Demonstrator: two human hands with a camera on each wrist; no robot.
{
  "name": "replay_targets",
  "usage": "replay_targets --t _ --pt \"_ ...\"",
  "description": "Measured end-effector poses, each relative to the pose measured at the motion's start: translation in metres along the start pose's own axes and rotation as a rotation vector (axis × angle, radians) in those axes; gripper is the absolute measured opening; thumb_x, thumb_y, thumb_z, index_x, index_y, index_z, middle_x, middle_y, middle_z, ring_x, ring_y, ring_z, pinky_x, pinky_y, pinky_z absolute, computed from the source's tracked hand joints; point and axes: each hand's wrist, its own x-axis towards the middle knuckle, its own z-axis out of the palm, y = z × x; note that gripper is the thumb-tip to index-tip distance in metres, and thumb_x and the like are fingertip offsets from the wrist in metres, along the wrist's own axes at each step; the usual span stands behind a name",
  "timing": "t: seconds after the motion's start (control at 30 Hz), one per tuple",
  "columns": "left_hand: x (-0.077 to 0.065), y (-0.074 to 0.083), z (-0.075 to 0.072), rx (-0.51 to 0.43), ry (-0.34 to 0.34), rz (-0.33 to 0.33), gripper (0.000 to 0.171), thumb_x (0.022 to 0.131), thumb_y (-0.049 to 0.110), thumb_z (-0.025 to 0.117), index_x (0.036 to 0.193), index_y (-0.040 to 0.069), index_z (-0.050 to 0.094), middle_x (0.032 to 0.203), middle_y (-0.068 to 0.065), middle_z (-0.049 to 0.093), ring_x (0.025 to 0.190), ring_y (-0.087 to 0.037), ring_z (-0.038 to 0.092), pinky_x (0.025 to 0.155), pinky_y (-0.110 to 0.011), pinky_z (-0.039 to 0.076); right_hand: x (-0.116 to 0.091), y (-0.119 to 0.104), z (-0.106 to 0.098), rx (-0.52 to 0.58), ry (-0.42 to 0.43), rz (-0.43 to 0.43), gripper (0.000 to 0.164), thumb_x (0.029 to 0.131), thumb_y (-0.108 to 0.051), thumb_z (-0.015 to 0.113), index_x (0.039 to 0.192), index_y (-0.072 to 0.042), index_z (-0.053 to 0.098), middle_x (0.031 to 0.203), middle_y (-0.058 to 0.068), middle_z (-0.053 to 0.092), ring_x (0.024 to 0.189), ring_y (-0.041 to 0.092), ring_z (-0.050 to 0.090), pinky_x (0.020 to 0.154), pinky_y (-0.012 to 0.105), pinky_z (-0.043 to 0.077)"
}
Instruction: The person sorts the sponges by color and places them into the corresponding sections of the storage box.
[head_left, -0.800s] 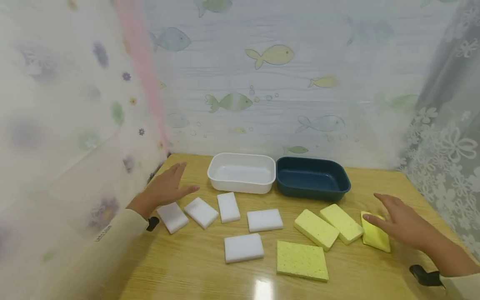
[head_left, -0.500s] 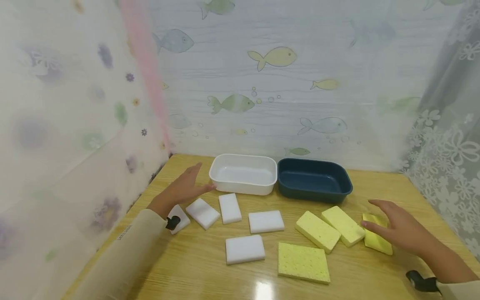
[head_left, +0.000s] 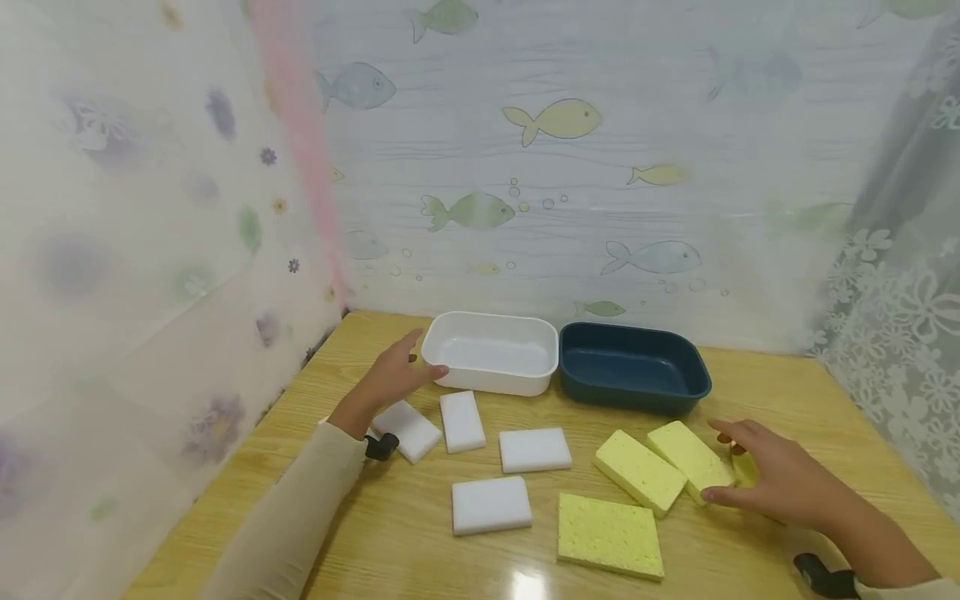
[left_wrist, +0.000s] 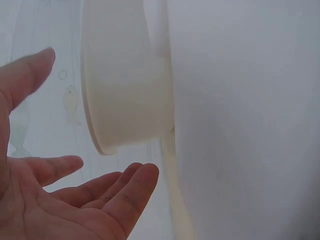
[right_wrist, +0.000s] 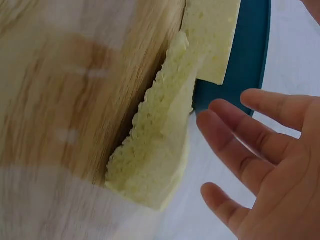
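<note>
My left hand (head_left: 390, 379) hovers at the left end of a white rectangular container (head_left: 491, 382), thumb overlapping its front corner in the head view. In the left wrist view the fingers (left_wrist: 132, 197) spread around the container's end wall (left_wrist: 125, 95), with a gap showing between. Over on the right, my right hand (head_left: 776, 479) hangs above a yellow sponge (head_left: 744, 468) and mostly covers it. Seen from the right wrist, its fingers are loosely bent beside that sponge (right_wrist: 155, 135), holding nothing. More yellow sponges (head_left: 641, 472) lie to its left.
A dark blue container (head_left: 630, 396) stands against the white one's right side, near the fish-patterned back sheet (head_left: 480, 150). Several white sponges (head_left: 491, 506) lie on the wooden table (head_left: 405, 542) in front. A flat yellow sponge (head_left: 609, 535) lies nearest. A patterned sheet borders the left.
My left hand has moved right and slightly forward, from above the leftmost white sponge to the white container's end. My right hand has lowered and shifted left over the rightmost yellow sponge.
</note>
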Motion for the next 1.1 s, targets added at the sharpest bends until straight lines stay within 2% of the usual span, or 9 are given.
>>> replay_targets --t 0.17,0.27,0.33,0.43,0.6,0.7,0.93,1.1 --pt "0.000 -0.001 0.002 -0.057 -0.009 -0.049 0.093 0.079 0.065 0.063 0.153 0.031 0.017 0.153 0.000 0.030 0.132 -0.025 0.042 0.099 -0.049 0.041 0.000 -0.001 0.006 -0.065 0.020 -0.030 0.091 0.069 -0.066 0.071 0.137 -0.010 0.048 0.115 0.000 0.059 0.094 0.021 0.062 0.067 0.041 0.050" --pt "0.002 0.000 0.004 -0.088 -0.008 -0.023 0.086 0.082 0.061 0.064 0.151 0.030 0.024 0.145 0.000 0.041 0.127 -0.023 0.048 0.095 -0.046 0.045 0.002 -0.003 0.007 -0.076 0.000 -0.025 0.089 0.067 -0.070 0.070 0.133 -0.012 0.052 0.108 -0.004 0.059 0.090 0.016 0.061 0.065 0.037 0.049" --pt "0.003 0.000 0.005 -0.104 -0.013 0.000 0.082 0.084 0.056 0.065 0.151 0.028 0.026 0.138 0.001 0.047 0.122 -0.023 0.051 0.091 -0.043 0.048 0.002 -0.005 0.007 -0.068 -0.021 -0.023 0.089 0.066 -0.071 0.069 0.131 -0.011 0.054 0.109 -0.002 0.059 0.089 0.015 0.061 0.064 0.035 0.048" --pt "0.006 0.001 0.007 -0.094 -0.018 0.014 0.079 0.086 0.052 0.065 0.150 0.025 0.028 0.132 0.001 0.051 0.116 -0.022 0.055 0.086 -0.041 0.050 0.003 -0.006 0.008 -0.083 -0.020 -0.035 0.088 0.066 -0.072 0.068 0.129 -0.012 0.056 0.106 -0.005 0.058 0.088 0.011 0.059 0.063 0.031 0.048" --pt "0.007 0.002 0.008 -0.033 -0.003 -0.021 0.080 0.085 0.052 0.065 0.149 0.016 0.033 0.134 -0.003 0.051 0.114 -0.022 0.055 0.087 -0.040 0.050 0.004 -0.005 0.009 -0.109 0.024 -0.077 0.084 0.068 -0.069 0.069 0.127 -0.011 0.059 0.098 -0.012 0.055 0.081 0.002 0.053 0.061 0.025 0.045" --pt "0.007 0.002 0.007 -0.025 0.005 -0.056 0.085 0.084 0.052 0.067 0.149 0.011 0.031 0.140 -0.007 0.048 0.118 -0.023 0.054 0.090 -0.040 0.049 0.005 -0.006 0.009 -0.089 0.028 -0.070 0.081 0.070 -0.068 0.069 0.127 -0.012 0.059 0.097 -0.012 0.054 0.081 0.001 0.051 0.061 0.025 0.044" --pt "0.010 0.006 0.005 -0.027 -0.002 -0.096 0.089 0.083 0.051 0.068 0.150 0.008 0.028 0.144 -0.011 0.044 0.126 -0.026 0.047 0.096 -0.044 0.045 0.005 -0.009 0.002 -0.050 0.041 0.007 0.075 0.071 -0.066 0.069 0.126 -0.017 0.059 0.099 -0.010 0.055 0.082 0.004 0.051 0.061 0.028 0.044" --pt "0.015 0.010 0.005 -0.012 -0.019 -0.095 0.088 0.082 0.052 0.069 0.149 0.008 0.031 0.142 -0.010 0.046 0.126 -0.025 0.048 0.096 -0.044 0.045 0.003 -0.009 -0.007 -0.033 0.082 0.000 0.068 0.071 -0.061 0.073 0.123 -0.019 0.060 0.107 -0.008 0.056 0.084 0.005 0.053 0.061 0.029 0.045"
